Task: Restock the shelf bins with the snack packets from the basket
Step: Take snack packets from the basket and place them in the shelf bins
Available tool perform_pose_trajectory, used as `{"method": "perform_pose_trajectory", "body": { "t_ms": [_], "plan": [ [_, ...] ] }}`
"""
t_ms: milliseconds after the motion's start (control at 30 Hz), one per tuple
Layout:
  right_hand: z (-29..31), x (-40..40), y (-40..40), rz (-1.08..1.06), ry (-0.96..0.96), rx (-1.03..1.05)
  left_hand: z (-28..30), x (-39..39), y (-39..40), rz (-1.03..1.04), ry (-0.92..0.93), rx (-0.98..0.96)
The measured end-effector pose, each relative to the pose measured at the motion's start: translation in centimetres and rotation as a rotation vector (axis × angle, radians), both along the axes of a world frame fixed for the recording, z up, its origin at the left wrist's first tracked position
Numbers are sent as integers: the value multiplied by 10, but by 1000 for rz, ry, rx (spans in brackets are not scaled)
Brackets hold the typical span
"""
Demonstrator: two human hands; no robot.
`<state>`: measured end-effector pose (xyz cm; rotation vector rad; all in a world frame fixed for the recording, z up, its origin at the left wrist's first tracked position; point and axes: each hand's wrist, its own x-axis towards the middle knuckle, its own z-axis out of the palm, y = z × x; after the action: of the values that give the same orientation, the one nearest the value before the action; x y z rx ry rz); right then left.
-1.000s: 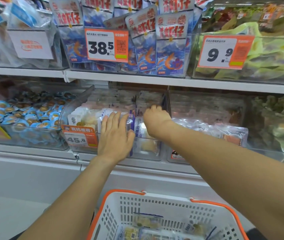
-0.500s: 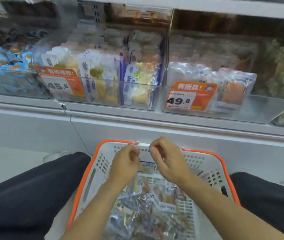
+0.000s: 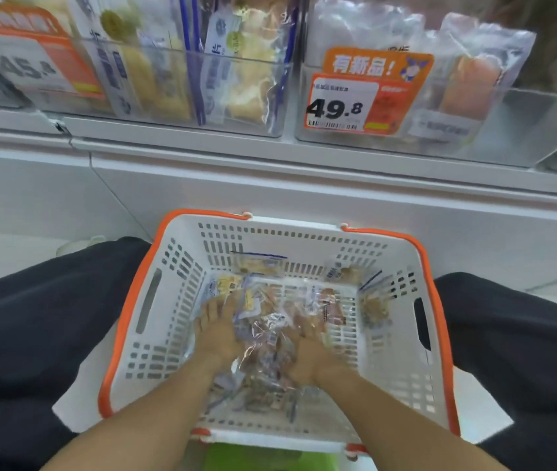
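Both hands are down in the basket [image 3: 168,321], the white one with the orange rim sitting low and centre in the frame between two dark trouser legs [image 3: 32,334]. The left hand [image 3: 217,329] lies flat on the heap of snack packets [image 3: 270,334], fingers straight and spread, pointing up the frame. The right hand [image 3: 307,351] is on the same heap just to its right, palm down among the clear wrappers; its fingertips are lost in blur and crinkled plastic, so I cannot tell whether it pinches a packet or only presses on the pile. The packets fill the middle of the basket floor, a few more propped against the far wall.

Above, across the top of the frame, the shelf [image 3: 270,164] carries clear bins. The centre bin [image 3: 253,96] holds upright packets with pale yellow contents and blue edging. To its right, another bin [image 3: 525,124] holds packets with an orange-pink filling, and an orange price tag [image 3: 365,93] reading 49.8 on its front. At upper left a second tag [image 3: 32,66] reads 45.8, blurred. A green strip [image 3: 253,458] shows at the bottom edge under the basket.
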<state>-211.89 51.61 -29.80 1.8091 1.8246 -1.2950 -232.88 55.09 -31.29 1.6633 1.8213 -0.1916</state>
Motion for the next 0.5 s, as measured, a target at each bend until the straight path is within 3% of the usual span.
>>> {"method": "perform_pose_trajectory", "body": {
  "t_ms": [200,367,500],
  "plan": [
    [-12,17,0,-62,-100,-24,-2,-13,10,-123,186,105],
    [-21,28,-3,-138,-142,60,8,-2,8,-67,143,70],
    [-18,22,-4,-78,-277,75,20,5,3,-35,136,-55]
  ]
}}
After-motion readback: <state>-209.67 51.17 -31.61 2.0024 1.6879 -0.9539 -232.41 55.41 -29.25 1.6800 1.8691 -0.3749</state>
